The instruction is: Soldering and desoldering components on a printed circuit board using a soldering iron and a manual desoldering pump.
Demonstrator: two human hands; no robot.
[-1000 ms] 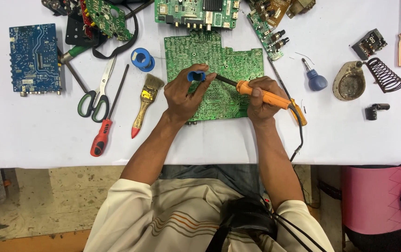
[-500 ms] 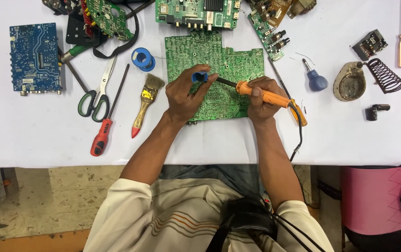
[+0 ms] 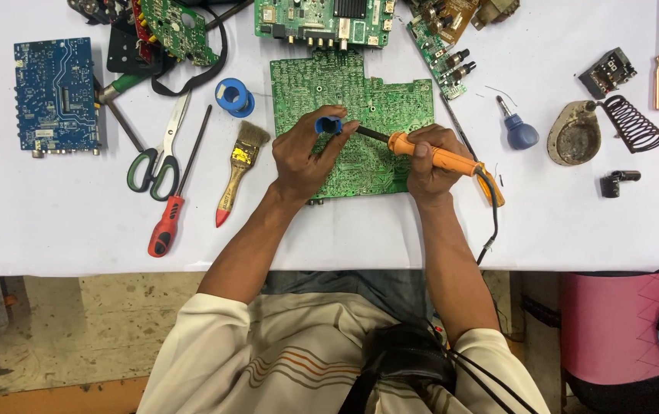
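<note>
A large green circuit board [image 3: 360, 115] is laid flat near the middle of the white tabletop [image 3: 53, 222]. A small blue spool [image 3: 328, 125] is pinched in the fingers of the left hand [image 3: 306, 157], which is rested on the board. An orange-handled soldering iron [image 3: 429, 153] is gripped by the right hand [image 3: 430, 161] over the board's right part, its dark tip pointed toward the spool. The two hands are kept close but apart. Left of the board, a paintbrush [image 3: 237, 172], a red screwdriver [image 3: 167, 226], scissors [image 3: 157, 157] and a blue circuit board [image 3: 57, 96] are laid out. Right of the board, a coiled iron stand [image 3: 601, 130] is placed.
</note>
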